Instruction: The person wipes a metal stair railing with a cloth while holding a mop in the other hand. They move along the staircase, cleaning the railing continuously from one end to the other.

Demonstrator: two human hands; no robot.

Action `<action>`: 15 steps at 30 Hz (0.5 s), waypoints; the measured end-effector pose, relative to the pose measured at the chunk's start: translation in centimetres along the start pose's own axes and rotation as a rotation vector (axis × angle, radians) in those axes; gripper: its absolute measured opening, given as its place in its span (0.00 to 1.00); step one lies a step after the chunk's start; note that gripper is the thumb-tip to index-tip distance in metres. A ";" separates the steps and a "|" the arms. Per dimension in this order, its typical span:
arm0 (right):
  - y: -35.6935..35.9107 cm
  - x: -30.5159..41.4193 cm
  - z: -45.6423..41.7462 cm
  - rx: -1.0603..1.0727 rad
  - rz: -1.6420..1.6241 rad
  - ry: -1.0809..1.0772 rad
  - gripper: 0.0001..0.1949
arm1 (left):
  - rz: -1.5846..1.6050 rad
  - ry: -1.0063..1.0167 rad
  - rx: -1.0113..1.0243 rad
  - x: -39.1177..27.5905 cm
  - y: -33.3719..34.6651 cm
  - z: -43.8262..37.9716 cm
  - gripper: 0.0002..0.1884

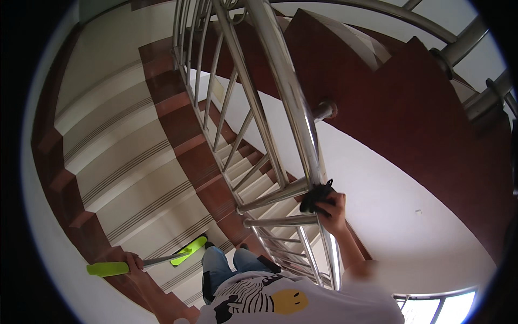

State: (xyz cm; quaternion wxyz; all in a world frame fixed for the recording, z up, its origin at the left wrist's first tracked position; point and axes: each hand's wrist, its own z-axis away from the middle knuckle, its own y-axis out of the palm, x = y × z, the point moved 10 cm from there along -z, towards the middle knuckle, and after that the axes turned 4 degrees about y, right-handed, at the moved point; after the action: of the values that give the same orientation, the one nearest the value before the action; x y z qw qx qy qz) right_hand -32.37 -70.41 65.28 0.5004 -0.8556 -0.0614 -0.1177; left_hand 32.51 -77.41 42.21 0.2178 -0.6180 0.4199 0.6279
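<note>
My left hand (135,265) is closed around the handle of a broom (162,260), just below its lime-green grip end (107,269). The broom's lime-green head (188,251) with dark bristles rests on a stair tread close to my feet. On the other side, my right hand (332,210) presses a bunched black cloth (317,198) against the stainless-steel handrail (297,109). The cloth wraps over the rail near a joint with a crossbar (279,195); the fingers are partly hidden by it.
Beige steps (141,182) with grooved edges and dark red borders (188,148) run along my left. Steel balusters (238,133) stand between this flight and a lower flight (253,178). A dark red stair side (429,133) overhangs at right, and a window (441,308) shows at lower right.
</note>
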 end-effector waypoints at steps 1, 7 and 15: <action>0.9 -0.1 -1.1 -0.005 -0.016 0.078 0.18 | -0.020 0.028 0.030 0.1 0.0 -0.7 0.06; 0.7 6.9 -18.7 -0.201 -0.178 -0.056 0.17 | -0.061 -0.007 0.143 -1.2 1.9 -3.8 0.13; -0.8 -1.4 -12.1 -0.169 -0.590 0.031 0.21 | -0.069 -0.098 0.101 -8.0 7.7 -1.4 0.10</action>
State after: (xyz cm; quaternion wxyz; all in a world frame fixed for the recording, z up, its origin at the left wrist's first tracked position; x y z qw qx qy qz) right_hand -35.56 -80.50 71.27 0.3724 -0.8375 -0.2896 -0.2759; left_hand 28.35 -80.86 52.03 0.2905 -0.5891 0.4182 0.6275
